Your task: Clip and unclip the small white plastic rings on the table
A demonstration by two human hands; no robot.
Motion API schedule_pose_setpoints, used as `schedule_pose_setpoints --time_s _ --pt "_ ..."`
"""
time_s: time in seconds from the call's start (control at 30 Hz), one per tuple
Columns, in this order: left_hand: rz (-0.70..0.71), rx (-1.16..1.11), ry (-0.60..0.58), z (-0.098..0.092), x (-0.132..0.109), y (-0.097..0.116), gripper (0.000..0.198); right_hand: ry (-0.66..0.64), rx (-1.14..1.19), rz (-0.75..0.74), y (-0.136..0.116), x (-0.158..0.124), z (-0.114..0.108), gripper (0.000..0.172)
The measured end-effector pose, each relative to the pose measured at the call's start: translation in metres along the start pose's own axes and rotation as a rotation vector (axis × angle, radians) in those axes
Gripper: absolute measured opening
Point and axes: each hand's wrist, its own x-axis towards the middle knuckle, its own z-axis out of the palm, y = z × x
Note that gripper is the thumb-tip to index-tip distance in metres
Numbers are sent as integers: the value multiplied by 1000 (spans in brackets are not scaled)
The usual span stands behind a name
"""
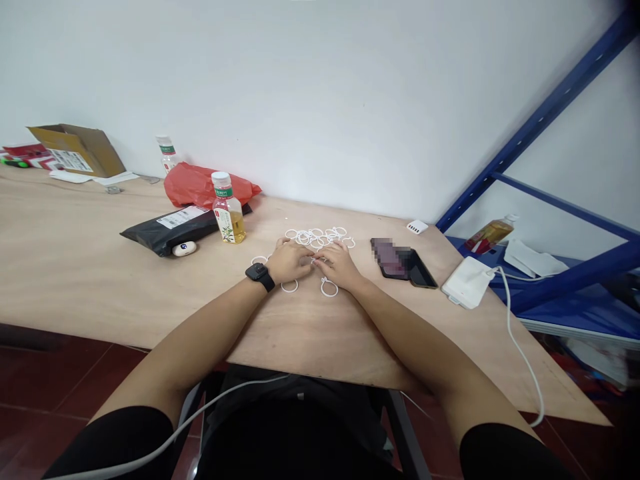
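Note:
Several white rings lie in a pile (316, 237) on the wooden table, just beyond my hands. My left hand (290, 261), with a black watch on its wrist, meets my right hand (336, 264) at the fingertips. Both hands are closed in a pinch around a small white piece (313, 261), mostly hidden by the fingers. Nearer to me, one white ring (329, 287) lies below my right hand and another (289, 287) below my left. Part of a further ring (259, 260) shows beside the watch.
Left of the rings stand a drink bottle (229, 208), a black package (173, 229), a red bag (193, 185) and a white case (184, 249). To the right lie two phones (423, 268) and a white power bank (468, 283) with a cable. A blue shelf frame (537, 113) borders the table.

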Motion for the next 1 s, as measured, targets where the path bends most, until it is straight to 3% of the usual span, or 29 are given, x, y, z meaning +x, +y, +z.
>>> schedule_pose_setpoints --time_s 0.2,0.4,0.53,0.73,0.87,1.0 --pt "4 15 0 -3 1 7 29 65 111 -104 -2 3 -2 11" --pt "-6 83 -32 -4 0 9 27 1 201 -16 1 4 -2 6" --pt "-4 107 -89 -5 -1 3 21 -61 165 -45 11 3 -12 8" --pt "59 41 -92 0 -2 1 24 -291 21 -128 11 -3 -28 10" --pt "115 20 -143 7 -2 8 20 -268 -72 -157 0 -2 -22 8" --pt "85 13 -136 11 -1 8 22 -219 -86 -201 -2 0 -16 6"
